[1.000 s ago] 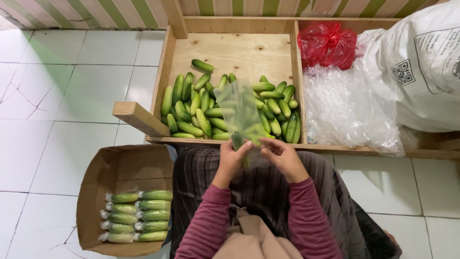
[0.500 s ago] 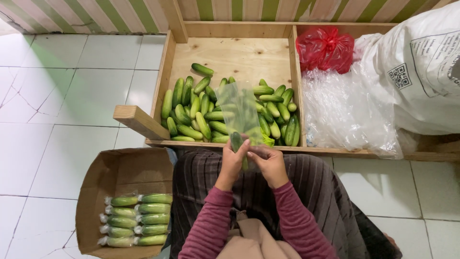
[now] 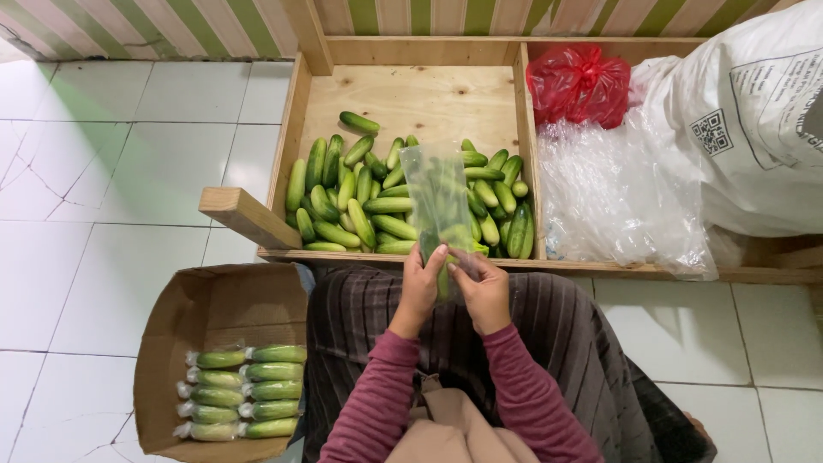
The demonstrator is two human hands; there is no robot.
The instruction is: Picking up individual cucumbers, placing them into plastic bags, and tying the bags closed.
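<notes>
A clear plastic bag [image 3: 437, 199] stands upright in front of me, with cucumbers showing green through it. My left hand [image 3: 419, 287] pinches its lower left edge and my right hand [image 3: 482, 290] pinches its lower right edge, both close together above my lap. Behind the bag, a pile of loose cucumbers [image 3: 360, 201] lies in a wooden tray [image 3: 429, 90] on the floor.
A cardboard box [image 3: 214, 309] at my left holds several bagged cucumbers [image 3: 244, 390]. To the right of the tray lie a red plastic bag [image 3: 579, 81], a heap of clear plastic bags [image 3: 617, 193] and a large white sack [image 3: 746, 129]. White floor tiles surround everything.
My hands have drawn closer together at the bottom of the clear bag, and the bag has straightened into a more upright, narrower shape.
</notes>
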